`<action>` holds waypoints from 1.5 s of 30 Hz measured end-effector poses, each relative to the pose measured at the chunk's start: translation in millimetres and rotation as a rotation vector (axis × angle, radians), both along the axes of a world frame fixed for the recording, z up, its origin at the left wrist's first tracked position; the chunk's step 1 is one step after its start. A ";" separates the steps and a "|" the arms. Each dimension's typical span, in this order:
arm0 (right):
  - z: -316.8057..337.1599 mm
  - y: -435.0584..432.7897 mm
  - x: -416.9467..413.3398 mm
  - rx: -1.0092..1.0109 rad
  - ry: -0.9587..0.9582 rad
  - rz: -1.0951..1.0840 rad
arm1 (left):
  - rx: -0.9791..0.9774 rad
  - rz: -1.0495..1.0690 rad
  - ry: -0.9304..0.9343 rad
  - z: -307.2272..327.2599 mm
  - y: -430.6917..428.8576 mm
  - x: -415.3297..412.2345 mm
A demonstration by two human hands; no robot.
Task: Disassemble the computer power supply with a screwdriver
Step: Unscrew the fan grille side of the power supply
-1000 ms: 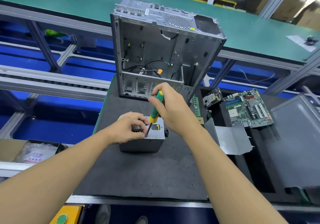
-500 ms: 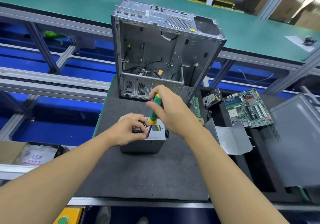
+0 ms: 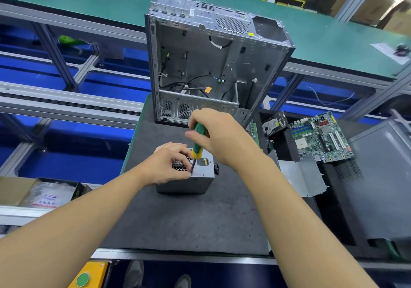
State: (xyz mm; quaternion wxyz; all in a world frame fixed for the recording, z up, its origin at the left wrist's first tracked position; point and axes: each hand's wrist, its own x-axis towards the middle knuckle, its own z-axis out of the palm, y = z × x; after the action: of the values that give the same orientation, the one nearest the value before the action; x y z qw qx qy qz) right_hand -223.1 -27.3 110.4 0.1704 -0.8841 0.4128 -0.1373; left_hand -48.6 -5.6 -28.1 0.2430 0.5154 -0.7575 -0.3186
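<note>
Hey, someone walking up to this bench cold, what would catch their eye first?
The right hand grips a green-and-yellow screwdriver, tip down on the grey power supply at mid-mat, which the left hand holds steady. Behind them stands a gutted computer case, open side facing the camera, and a green motherboard lies to the right.

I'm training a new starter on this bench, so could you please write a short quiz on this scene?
1. Which hand grips the screwdriver? A left, B right.
2. True or false: the motherboard lies outside the computer case.
3. Fill in: the left hand holds the ____.
Key: 1 B, the right hand. 2 True. 3 power supply.
</note>
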 end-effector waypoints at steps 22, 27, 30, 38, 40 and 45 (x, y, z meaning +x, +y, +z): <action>13.8 8.0 -6.2 0.157 0.046 0.053 | 0.000 0.013 0.034 -6.7 -0.4 0.0; 12.4 9.7 -8.1 0.165 0.032 0.056 | -0.004 0.004 0.010 -6.0 -2.0 0.0; 13.0 11.7 -8.1 0.161 0.051 0.088 | -0.025 -0.034 0.013 -5.1 -0.1 1.3; 20.8 12.3 -6.0 0.154 0.195 0.126 | -0.018 0.007 -0.005 4.1 5.4 -4.7; 23.0 11.6 -3.3 0.169 0.181 0.088 | -0.039 -0.025 -0.057 5.3 6.5 -5.4; 19.0 13.8 -3.2 0.237 0.126 0.014 | 0.030 -0.017 -0.104 4.7 7.6 -4.7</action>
State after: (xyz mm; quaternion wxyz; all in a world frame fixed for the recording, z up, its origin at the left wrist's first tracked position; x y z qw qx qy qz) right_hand -226.3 -13.6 129.3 0.2483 -0.8676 0.4297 -0.0305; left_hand -53.2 2.1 -23.4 0.1929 0.5284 -0.7686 -0.3048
